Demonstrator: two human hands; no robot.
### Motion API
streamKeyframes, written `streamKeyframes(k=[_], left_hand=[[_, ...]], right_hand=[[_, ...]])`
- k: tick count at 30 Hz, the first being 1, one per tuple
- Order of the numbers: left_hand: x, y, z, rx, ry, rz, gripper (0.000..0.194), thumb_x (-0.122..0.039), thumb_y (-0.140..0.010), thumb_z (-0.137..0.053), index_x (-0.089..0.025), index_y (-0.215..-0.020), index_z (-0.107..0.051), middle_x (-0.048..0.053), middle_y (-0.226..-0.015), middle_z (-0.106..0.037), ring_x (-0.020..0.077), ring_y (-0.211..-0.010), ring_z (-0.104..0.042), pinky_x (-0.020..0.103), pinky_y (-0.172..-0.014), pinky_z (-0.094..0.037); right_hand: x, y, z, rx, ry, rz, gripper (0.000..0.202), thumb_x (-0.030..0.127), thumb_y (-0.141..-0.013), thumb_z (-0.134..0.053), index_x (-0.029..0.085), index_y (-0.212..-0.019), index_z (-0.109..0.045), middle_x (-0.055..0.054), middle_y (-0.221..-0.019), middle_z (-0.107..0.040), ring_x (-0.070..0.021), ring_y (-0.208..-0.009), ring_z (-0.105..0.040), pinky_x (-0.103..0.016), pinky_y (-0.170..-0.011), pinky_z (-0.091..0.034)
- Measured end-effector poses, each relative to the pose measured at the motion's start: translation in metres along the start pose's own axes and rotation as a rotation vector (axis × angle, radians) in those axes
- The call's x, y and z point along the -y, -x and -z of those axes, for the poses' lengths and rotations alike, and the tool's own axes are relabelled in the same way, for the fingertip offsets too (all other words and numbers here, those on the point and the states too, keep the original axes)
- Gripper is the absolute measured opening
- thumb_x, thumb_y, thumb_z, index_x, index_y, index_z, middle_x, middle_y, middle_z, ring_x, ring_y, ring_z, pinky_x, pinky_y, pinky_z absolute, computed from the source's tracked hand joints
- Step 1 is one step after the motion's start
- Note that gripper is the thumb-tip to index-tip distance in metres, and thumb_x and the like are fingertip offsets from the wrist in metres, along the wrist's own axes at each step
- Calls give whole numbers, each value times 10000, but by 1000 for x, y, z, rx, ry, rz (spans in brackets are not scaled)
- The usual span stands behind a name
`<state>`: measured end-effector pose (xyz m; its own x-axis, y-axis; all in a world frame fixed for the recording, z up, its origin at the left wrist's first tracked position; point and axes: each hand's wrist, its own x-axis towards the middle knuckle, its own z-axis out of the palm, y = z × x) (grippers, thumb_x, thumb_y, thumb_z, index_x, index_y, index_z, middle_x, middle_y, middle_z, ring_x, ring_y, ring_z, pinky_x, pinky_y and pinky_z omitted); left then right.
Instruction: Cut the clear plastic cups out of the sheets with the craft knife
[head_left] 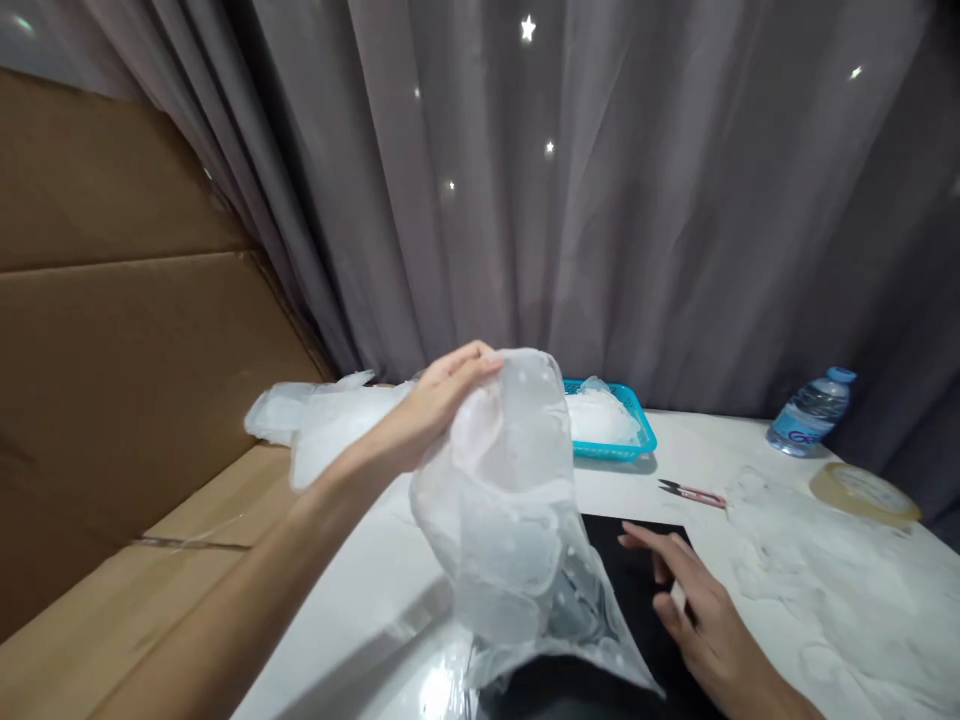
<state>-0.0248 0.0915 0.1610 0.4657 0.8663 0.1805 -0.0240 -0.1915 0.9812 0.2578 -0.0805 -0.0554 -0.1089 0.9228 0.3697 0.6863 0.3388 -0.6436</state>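
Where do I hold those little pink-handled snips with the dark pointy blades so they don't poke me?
I'd pinch the pink handle of the snips near its right end, reaching from the right and above. They lie flat on the white table with the dark blades pointing left, so your fingers should stay clear of the tips. Mind the filmy white pile beside the handle end.

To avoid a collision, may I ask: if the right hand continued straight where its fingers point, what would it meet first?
Probably the translucent plastic that the left hand holds; depth is unclear, so the right hand might instead pass behind it.
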Motion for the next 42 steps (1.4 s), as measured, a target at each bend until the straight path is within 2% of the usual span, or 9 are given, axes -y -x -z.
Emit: streamKeyframes(k=[6,12,16,22,26,28,31,37,42], left_hand=[[76,24,10,6,-104,166,439,-633,-901,-640,-214,-891,-510,-19,-818,-532,150,-712,-541,241,-632,-476],[136,16,32,84,-343,195,477,-675,-894,-582,-207,-838,-511,-18,-815,-481,167,-760,-463,251,-664,-418],[144,9,57,207,-537,279,482,-672,-840,-640,-204,-783,-538,-12,-738,-501,171,-696,-444,261,-613,-382],[126,19,88,443,-708,394,421,-618,-827,-697,-205,-782,-632,-15,-618,-568,177,-571,-539,265,-570,-418],[117,18,60,404,-764,245,493,-579,-815,-760,-207,-1125,-665,86,-1016,-728,276,-936,-669,345,-818,-518],[114,18,30,375,-737,81,577,-560,-913,-704,-271,-1393,-570,108,-1419,-615,297,-1308,-544,388,-1084,-428],[114,20,-9,545,-573,-110,440,-517,-988,-659,-315,-1377,-625,59,-1429,-636,293,-1410,-478,419,-1182,-342],[117,26,-23,621,-496,-34,331,-482,-1060,-549,-211,-1056,-739,37,-966,-711,201,-889,-640,286,-793,-459],[117,28,-23,542,-633,-130,330,-455,-1087,-483,-198,-997,-669,9,-894,-655,167,-798,-579,269,-742,-398]], right_hand=[[44,-25,-9,50,6,53,481,452,-1030,-565,271,-1468,-483,-95,-1230,-691,-279,-1124,-673,-524,-1140,-473],[56,-73,-17,323,50,20,479,382,-943,-706,227,-1380,-588,-103,-1254,-686,-292,-1216,-603,-456,-1054,-521],[45,-78,-22,436,147,102,265,237,-915,-715,205,-1176,-684,-82,-1128,-723,-299,-1165,-612,-456,-1038,-507],[37,-89,-3,297,33,52,111,260,-1029,-574,213,-1023,-674,-56,-994,-710,-238,-1016,-645,-367,-892,-526],[49,-100,17,297,-85,70,160,241,-1044,-541,223,-1052,-699,-45,-998,-706,-221,-1020,-632,-349,-902,-510],[53,-102,22,299,-119,87,196,221,-1047,-516,222,-1070,-711,-50,-1020,-710,-227,-1030,-625,-361,-910,-506],[53,-102,25,291,-144,127,240,194,-1051,-491,228,-1088,-725,-50,-1046,-716,-228,-1044,-614,-375,-930,-494],[50,-100,27,272,-86,142,183,199,-1051,-535,230,-1046,-716,-48,-1021,-722,-229,-998,-591,-370,-882,-471],[46,-97,19,180,140,311,170,180,-1055,-507,201,-953,-641,-57,-948,-682,-227,-899,-541,-357,-785,-430]])
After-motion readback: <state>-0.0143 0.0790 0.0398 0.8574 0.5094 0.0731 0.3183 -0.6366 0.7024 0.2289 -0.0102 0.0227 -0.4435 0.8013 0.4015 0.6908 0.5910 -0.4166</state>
